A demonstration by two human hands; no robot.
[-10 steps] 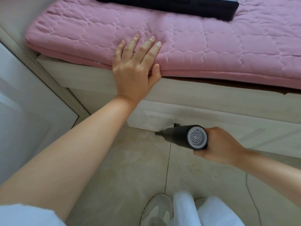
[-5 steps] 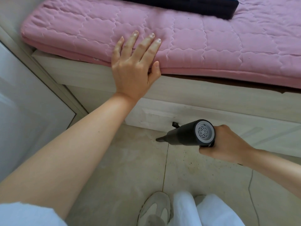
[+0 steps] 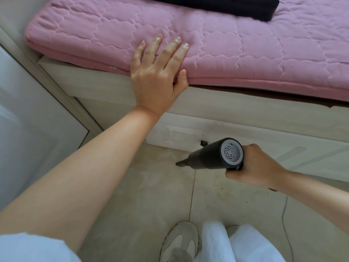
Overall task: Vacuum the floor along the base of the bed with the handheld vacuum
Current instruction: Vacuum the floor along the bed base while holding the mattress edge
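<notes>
Beige floor tiles, speckled with dark grit, run up to a pale wooden bed base topped by a pink quilted mattress pad. A person's left hand rests flat on the pad's edge, fingers straight and spread. Their right hand grips a dark handheld vacuum, nozzle angled down at the floor just beside the base. A grey shoe shows below.

Dark cylindrical handheld vacuum, pale vented rear cap facing the camera, tilted down to the left, its narrow nozzle at the speckled tile floor beside the pale bed base.
</notes>
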